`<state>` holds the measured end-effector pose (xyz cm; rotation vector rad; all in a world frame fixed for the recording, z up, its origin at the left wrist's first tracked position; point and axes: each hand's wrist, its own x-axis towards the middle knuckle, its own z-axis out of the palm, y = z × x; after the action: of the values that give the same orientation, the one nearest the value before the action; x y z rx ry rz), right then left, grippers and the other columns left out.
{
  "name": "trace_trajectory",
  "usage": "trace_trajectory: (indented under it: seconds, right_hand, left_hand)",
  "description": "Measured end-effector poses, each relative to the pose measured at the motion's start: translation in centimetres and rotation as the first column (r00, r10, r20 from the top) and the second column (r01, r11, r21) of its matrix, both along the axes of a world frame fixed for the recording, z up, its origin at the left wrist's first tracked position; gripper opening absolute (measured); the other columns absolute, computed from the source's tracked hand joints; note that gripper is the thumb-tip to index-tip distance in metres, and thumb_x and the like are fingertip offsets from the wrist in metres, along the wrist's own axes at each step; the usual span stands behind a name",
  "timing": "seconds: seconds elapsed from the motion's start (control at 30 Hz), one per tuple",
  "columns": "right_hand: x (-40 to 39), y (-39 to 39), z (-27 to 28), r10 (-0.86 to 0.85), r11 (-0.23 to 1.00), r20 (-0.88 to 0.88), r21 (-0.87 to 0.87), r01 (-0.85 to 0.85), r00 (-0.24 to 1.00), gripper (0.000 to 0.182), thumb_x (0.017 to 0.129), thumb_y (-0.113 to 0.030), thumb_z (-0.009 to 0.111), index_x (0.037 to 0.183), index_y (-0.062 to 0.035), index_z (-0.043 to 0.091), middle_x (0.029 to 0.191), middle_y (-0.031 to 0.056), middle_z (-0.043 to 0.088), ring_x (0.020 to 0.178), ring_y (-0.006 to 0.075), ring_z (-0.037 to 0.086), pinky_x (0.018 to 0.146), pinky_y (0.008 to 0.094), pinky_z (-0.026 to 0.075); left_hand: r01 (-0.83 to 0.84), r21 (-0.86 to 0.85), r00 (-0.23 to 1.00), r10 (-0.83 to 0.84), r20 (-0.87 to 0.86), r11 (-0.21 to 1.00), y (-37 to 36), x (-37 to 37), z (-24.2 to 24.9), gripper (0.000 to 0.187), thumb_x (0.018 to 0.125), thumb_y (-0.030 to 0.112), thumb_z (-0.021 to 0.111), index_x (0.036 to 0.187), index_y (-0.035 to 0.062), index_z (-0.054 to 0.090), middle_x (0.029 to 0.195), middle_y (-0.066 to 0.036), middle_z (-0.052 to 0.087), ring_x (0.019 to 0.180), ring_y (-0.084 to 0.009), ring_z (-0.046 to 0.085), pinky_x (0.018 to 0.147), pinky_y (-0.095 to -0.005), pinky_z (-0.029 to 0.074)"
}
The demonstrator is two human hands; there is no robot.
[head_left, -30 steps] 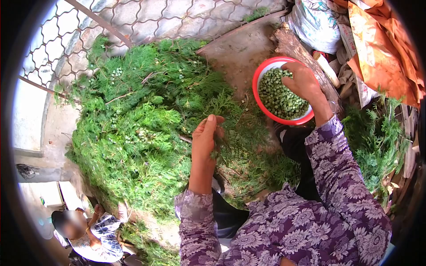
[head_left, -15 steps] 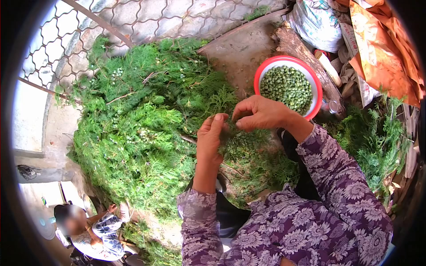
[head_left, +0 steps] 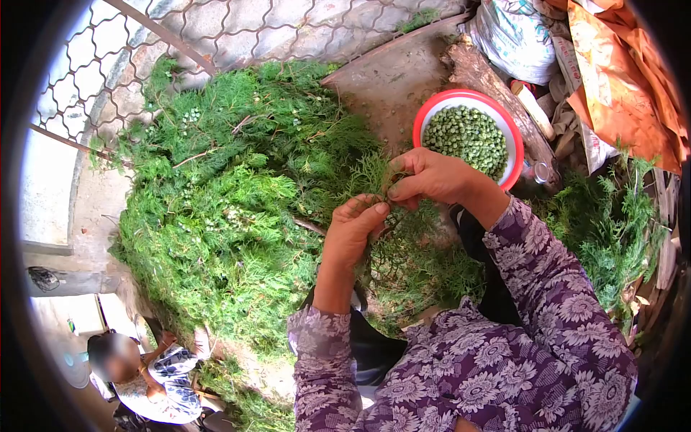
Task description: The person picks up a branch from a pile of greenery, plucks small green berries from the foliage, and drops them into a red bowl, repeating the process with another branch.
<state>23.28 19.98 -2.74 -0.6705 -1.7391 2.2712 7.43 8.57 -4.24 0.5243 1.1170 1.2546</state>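
My left hand is closed around a green cypress sprig, whose feathery leaves hang below the fingers. Thumb and forefinger of my right hand pinch at the same sprig, close against the left fingertips. What small part lies between them is hidden. Just beyond my right hand stands a white basin with a red rim. Small round green cones lie heaped inside it. A large pile of cut cypress branches spreads to the left of my hands.
Wire mesh borders the far side. A log, a white sack and an orange sheet lie at the right. More branches lie on the right. Another person sits at the lower left.
My right hand was slightly apart from the left; now its fingertips meet the left ones at the sprig. The left hand has shifted a little to the right. The other person's hand moved slightly.
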Motion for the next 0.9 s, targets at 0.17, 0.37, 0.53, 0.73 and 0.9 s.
trace_trajectory:
  seconds: [0.17,0.37,0.53,0.73,0.9]
  right_hand:
    - [0.3,0.2,-0.5,0.003,0.912,-0.208,-0.4,-0.088,0.978,0.01,0.08,-0.013,0.056,0.079,-0.003,0.057,0.064,0.0019,0.053,0.053,0.0087,0.049,0.049,0.0219,0.039]
    - [0.9,-0.1,2.1,-0.221,0.899,-0.218,-0.423,0.111,0.951,0.007,0.079,-0.012,0.055,0.078,-0.0048,0.056,0.067,0.0023,0.055,0.052,0.0077,0.049,0.045,0.0195,0.037]
    - [1.5,0.3,2.1,-0.13,0.944,-0.213,-0.326,0.055,0.968,0.008,0.077,-0.012,0.058,0.08,-0.0052,0.056,0.07,0.0018,0.057,0.054,0.0065,0.05,0.045,0.0182,0.038]
    - [-0.1,-2.1,1.2,0.174,0.984,0.031,-0.049,-0.172,0.984,0.02,0.071,-0.014,0.067,0.086,-0.0038,0.058,0.071,-0.0009,0.057,0.055,0.0058,0.05,0.047,0.0195,0.039]
    - [-1.3,-5.0,0.7,0.092,0.966,-0.015,0.246,-0.086,0.996,0.03,0.066,-0.015,0.072,0.087,-0.0013,0.056,0.065,0.0004,0.054,0.059,0.0083,0.052,0.051,0.0241,0.041]
  left_hand:
    - [0.027,0.026,0.997,-0.029,0.07,0.999,-0.2,0.3,0.8,0.008,0.08,0.005,0.061,0.087,0.0042,0.059,0.075,-0.004,0.061,0.05,-0.0102,0.048,0.054,-0.0328,0.049]
    - [-0.097,0.044,0.995,0.095,0.039,0.994,0.2,-0.5,0.3,0.017,0.084,0.02,0.058,0.087,0.0036,0.057,0.059,0.002,0.047,0.048,-0.0104,0.044,0.051,-0.0314,0.047]
    - [-0.332,-0.106,0.943,0.332,-0.019,0.937,0.8,-1.4,-0.2,0.022,0.086,0.027,0.057,0.089,0.005,0.058,0.06,0.001,0.048,0.049,-0.0095,0.044,0.041,-0.0219,0.037]
    - [-0.421,-0.076,0.905,0.424,0.022,0.904,1.1,-1.3,-0.4,0.022,0.087,0.027,0.056,0.088,0.0054,0.058,0.061,0.002,0.049,0.052,-0.0084,0.044,0.045,-0.0211,0.036]
    - [-0.502,-0.056,0.861,0.505,0.056,0.863,1.6,-1.5,-1.9,0.018,0.086,0.022,0.057,0.089,0.0043,0.058,0.064,0.001,0.05,0.056,-0.0082,0.045,0.049,-0.0209,0.038]
